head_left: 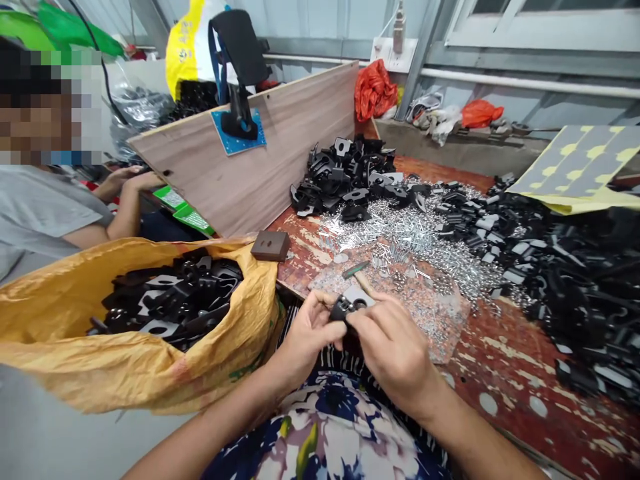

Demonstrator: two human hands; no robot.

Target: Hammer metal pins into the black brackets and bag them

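Observation:
A small black plastic part (342,309) with a grey pad and a round hole is held between both hands, just above my lap. My left hand (313,328) pinches its left side between thumb and fingers. From the right, my right hand (397,343) closes its thumb and index finger on the same part; whether a small pin is also in those fingertips is hidden. Just beyond the hands, a small hammer (356,269) lies on a speckled stone slab (435,320). Loose silvery metal pins (415,230) are heaped behind it.
An open yellow woven sack (170,383) of black parts stands at the left, near a brown block (271,245). Black parts pile up at the back (345,173) and right (590,287). A wooden board (290,140) separates me from a person (45,193) at left.

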